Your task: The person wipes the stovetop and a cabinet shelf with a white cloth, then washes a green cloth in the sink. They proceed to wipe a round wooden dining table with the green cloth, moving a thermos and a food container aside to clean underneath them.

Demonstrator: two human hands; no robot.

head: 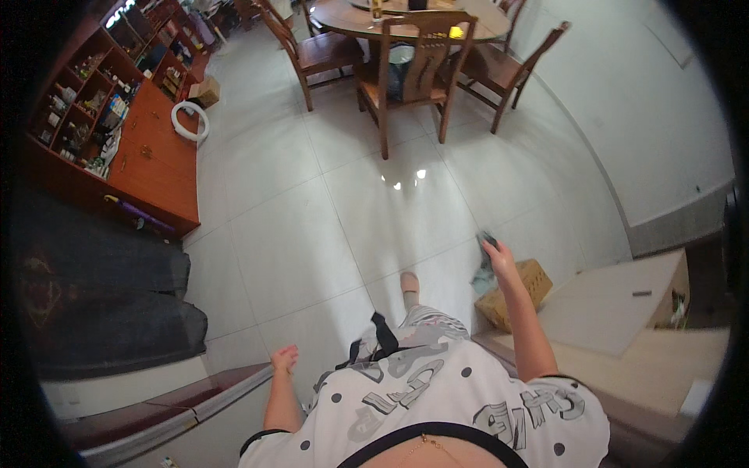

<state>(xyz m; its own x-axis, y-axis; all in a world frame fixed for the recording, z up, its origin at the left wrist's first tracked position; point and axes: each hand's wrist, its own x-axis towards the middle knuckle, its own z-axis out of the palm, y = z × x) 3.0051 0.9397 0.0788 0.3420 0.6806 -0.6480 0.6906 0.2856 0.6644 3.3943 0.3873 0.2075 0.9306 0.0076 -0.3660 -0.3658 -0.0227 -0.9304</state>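
Observation:
My right hand (502,260) is gripping a crumpled grey-green cloth (484,277) with a darker part at the top. The cloth hangs over the tiled floor (281,222), beside a cardboard box (510,301). On the other side, my left hand (285,358) hangs low with nothing in it and its fingers loosely bent. It is nearest to the metal-edged rail (234,393) of a dark red panel. One pink slipper (410,282) shows in front of my body.
Ahead stands a wooden chair (430,55) at a round wooden table (491,20), among other chairs. A wooden cabinet (155,155) with filled shelves lines the left, a white ring (203,131) against it. Dark fabric-like covering (111,281) lies nearer. At right is a pale-topped low unit (608,310).

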